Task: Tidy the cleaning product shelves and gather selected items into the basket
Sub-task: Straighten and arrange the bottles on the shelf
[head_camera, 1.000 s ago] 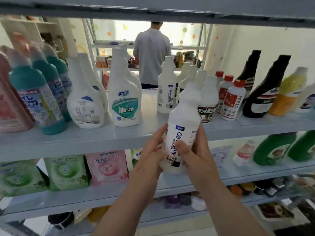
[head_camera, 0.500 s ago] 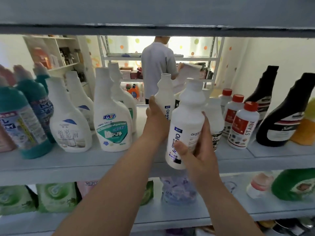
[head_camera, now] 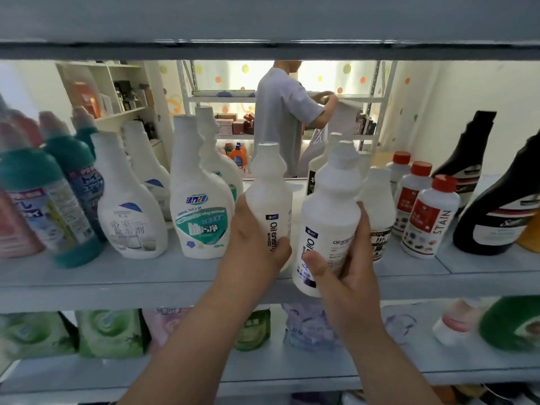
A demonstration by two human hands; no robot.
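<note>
Head view: left hand [head_camera: 257, 238] gripped shelved Oil enemy bottle [head_camera: 270, 194], right hand [head_camera: 342, 276] its unshelved twin [head_camera: 330, 211]; insertion risked toppling rear white bottle [head_camera: 377, 194].

Both bare forearms stretch in from the bottom edge, reaching forward and angling in toward each other. Left grip [head_camera: 257, 244] is wrapped round the lower part of the left bottle [head_camera: 270, 188], with the thumb across the front and the back of the hand facing the camera. Right grip [head_camera: 347, 276] has the right bottle [head_camera: 330, 211], thumb pressed on the front, fingers [head_camera: 363, 217] curled round the far side. The two grips sit just beside each other, the right a bit lower.
</note>
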